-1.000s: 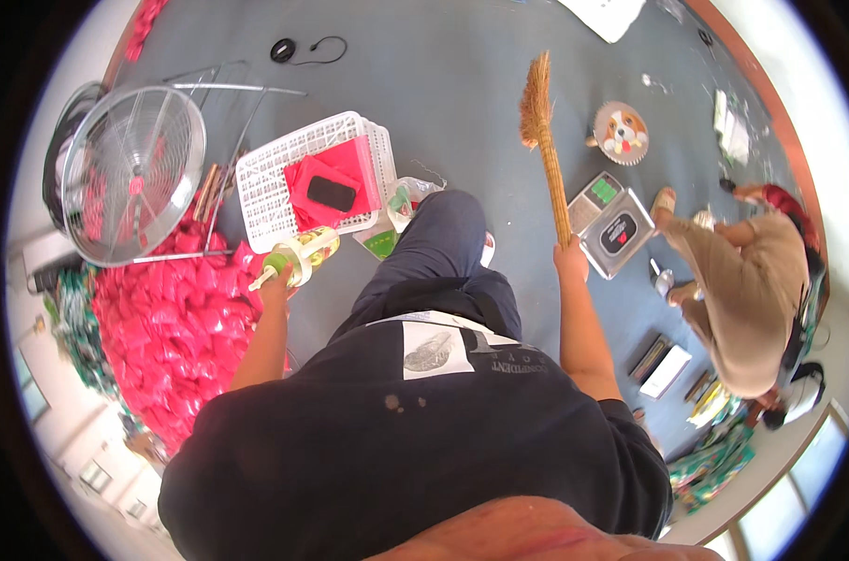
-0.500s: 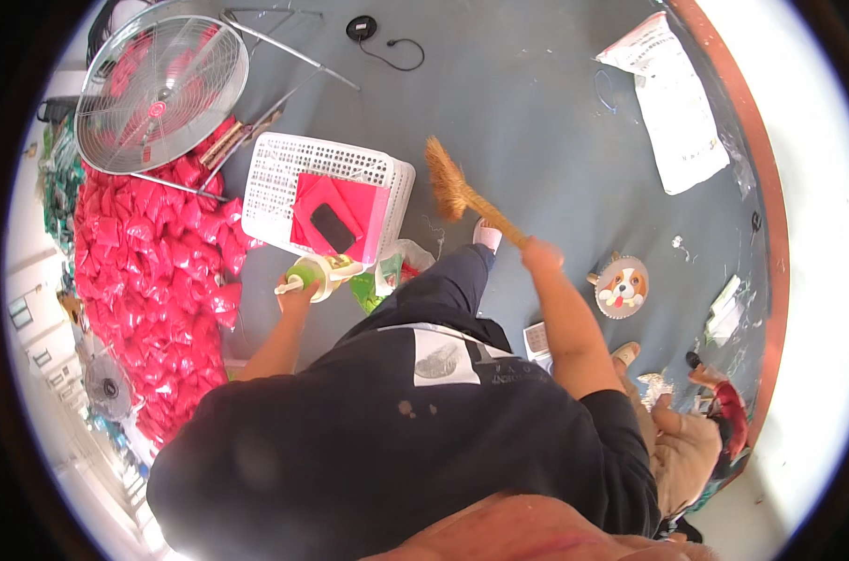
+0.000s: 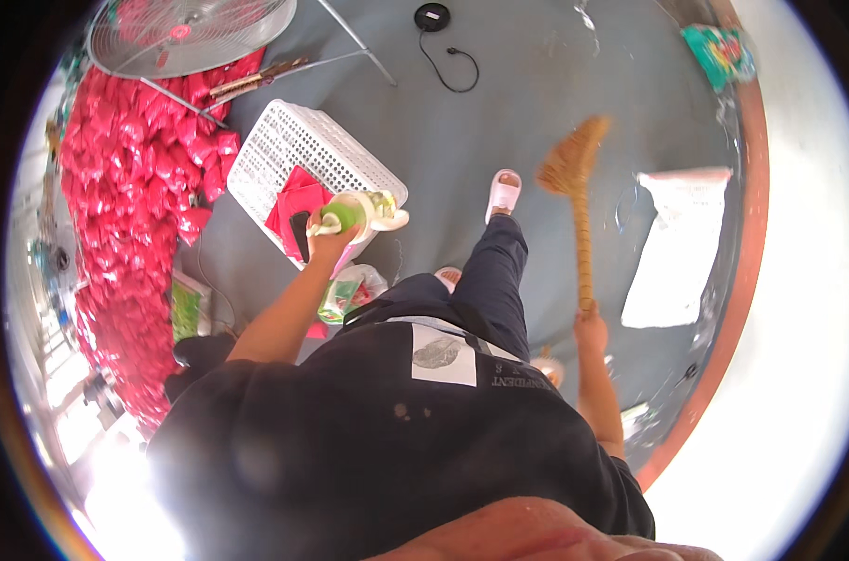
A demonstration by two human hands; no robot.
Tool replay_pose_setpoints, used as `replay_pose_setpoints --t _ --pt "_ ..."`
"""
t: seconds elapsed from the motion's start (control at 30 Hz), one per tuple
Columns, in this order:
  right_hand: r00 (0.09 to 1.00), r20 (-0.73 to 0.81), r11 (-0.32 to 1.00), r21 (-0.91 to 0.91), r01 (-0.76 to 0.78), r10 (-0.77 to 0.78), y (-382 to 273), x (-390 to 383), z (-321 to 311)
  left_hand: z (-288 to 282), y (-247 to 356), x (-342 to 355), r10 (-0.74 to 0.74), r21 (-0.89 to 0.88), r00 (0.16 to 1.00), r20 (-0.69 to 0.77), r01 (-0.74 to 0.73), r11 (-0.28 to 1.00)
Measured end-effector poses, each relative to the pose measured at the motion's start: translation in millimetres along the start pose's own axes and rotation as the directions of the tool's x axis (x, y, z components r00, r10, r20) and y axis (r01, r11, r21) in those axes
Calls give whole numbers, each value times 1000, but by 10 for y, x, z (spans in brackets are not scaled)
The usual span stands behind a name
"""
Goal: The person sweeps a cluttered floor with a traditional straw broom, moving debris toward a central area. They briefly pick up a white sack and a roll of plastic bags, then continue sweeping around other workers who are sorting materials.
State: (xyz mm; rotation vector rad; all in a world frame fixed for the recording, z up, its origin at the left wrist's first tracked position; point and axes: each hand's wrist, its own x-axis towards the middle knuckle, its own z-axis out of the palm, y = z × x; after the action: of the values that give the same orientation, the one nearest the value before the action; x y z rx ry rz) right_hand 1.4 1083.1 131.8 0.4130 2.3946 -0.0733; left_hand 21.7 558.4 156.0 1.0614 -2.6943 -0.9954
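My left hand (image 3: 326,241) grips a green-and-white plastic container (image 3: 354,213) with a pale handle, held over a white perforated basket (image 3: 312,140). Red folded material (image 3: 287,210) and a dark, phone-like object (image 3: 300,238) lie in the basket, partly hidden by that hand. Out to my right, my right hand (image 3: 588,321) is closed round the wrapped handle of a straw broom (image 3: 581,243); its fanned head (image 3: 565,159) points away from me over the grey floor. My foot in a pink slide (image 3: 503,194) is stepped forward between basket and broom.
A heap of red plastic packages (image 3: 125,178) lines the left, beneath a metal fan (image 3: 186,33) on a tubular frame. A plastic bag (image 3: 349,290) is near my legs. A white sack (image 3: 672,262), green package (image 3: 716,54) and black disc with cord (image 3: 432,17) lie on the floor.
The view has turned and advanced rightward as I step. The broom swung left, then back right. My left hand with the container rose over the basket. The co-worker has left the view.
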Motion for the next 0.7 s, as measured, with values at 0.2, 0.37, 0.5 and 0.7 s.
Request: replay_pose_setpoints --t 0.2,0.37,0.5,0.7 --pt "888 134 879 -138 456 -440 -1793 1490 -575 770 244 859 -229 -29 963 -145 227 973" --pt "849 265 818 -249 519 -458 -2170 2403 -952 792 232 1245 -404 -150 892 -203 380 913" --pt "971 141 913 -337 231 -194 -884 2707 -1098 566 398 1329 -465 -19 823 -326 486 874" --pt "952 73 954 21 -299 297 -769 2470 -2243 443 -68 1394 -554 24 757 -347 598 801"
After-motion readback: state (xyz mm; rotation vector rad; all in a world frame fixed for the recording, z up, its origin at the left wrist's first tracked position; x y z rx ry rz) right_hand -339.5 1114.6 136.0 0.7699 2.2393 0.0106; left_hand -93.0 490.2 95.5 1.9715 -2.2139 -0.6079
